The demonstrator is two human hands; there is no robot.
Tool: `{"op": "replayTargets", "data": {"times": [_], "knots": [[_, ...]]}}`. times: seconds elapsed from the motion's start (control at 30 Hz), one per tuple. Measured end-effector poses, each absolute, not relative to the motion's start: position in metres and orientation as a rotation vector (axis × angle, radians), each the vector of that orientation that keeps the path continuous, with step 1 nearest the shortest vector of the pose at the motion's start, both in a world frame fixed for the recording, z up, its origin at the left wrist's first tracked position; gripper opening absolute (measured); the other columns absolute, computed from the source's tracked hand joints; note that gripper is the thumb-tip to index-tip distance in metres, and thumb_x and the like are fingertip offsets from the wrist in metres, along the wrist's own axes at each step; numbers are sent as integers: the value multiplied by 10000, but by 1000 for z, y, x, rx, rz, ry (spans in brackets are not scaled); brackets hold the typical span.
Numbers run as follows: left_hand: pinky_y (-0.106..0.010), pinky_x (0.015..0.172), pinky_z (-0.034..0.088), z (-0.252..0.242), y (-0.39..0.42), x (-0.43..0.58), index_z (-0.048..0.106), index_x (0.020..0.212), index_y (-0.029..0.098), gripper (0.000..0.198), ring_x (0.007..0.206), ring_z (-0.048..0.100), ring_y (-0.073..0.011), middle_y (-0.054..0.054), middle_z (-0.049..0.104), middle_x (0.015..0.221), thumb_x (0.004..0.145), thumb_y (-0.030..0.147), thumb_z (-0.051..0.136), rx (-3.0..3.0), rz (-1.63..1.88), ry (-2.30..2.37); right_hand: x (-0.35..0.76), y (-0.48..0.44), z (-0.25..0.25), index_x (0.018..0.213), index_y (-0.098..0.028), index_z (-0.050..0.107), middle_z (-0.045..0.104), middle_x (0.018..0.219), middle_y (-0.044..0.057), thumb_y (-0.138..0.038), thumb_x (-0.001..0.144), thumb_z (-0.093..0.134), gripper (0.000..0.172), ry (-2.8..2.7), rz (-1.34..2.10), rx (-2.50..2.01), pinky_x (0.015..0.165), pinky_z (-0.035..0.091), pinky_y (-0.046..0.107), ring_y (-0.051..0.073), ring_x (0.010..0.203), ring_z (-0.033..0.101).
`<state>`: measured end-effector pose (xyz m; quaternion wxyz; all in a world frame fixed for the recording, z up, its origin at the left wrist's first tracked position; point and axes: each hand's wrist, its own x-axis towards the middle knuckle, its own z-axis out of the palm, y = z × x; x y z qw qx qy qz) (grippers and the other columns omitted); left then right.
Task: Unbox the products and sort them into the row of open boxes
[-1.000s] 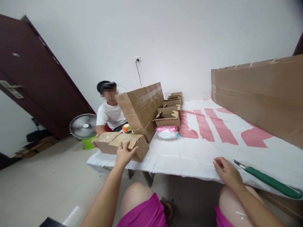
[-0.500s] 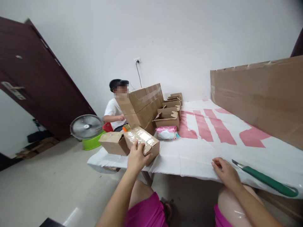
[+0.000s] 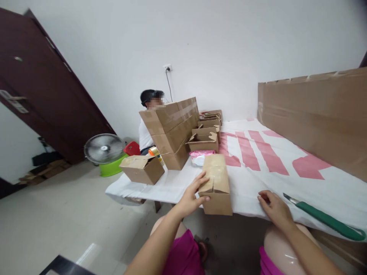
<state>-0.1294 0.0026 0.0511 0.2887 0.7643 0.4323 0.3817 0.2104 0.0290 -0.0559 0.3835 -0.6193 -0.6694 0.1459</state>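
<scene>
My left hand [image 3: 192, 196] grips the near left side of a closed, taped cardboard box [image 3: 215, 183], its thumb on the front face and fingers on the side and top. That box stands at the table's front edge. My right hand [image 3: 273, 206] rests at the edge with fingers loosely curled, holding nothing. Just right of it lies a green-handled knife [image 3: 327, 219], blade pointing toward the hand. Another cardboard box [image 3: 142, 169] sits at the table's left end. Behind the held box is a pink wipes pack [image 3: 197, 158], partly covered.
Stacked cardboard boxes [image 3: 174, 128] stand in front of a seated person [image 3: 145, 133]. Beside the stack runs a row of open boxes [image 3: 204, 140]. A long cardboard panel [image 3: 312, 118] borders the right side. A fan [image 3: 104, 148] is at the left.
My left hand has moved right with the taped box, away from the box at the left end, and the box has turned. The person has shifted behind the stack. My right hand stays put.
</scene>
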Motion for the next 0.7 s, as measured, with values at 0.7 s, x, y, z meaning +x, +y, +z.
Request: {"op": "replayTargets", "data": {"times": [0.7], "knots": [[-701, 1015, 241, 93, 103, -358, 390, 1418, 225, 686, 1369, 223, -518, -225, 181, 1544, 791, 371, 626, 1508, 565, 2809, 211, 31, -57, 911, -215, 634, 684, 845, 74, -526, 807, 411, 397, -1737, 363, -1627, 713, 485, 359, 237, 784, 643]]}}
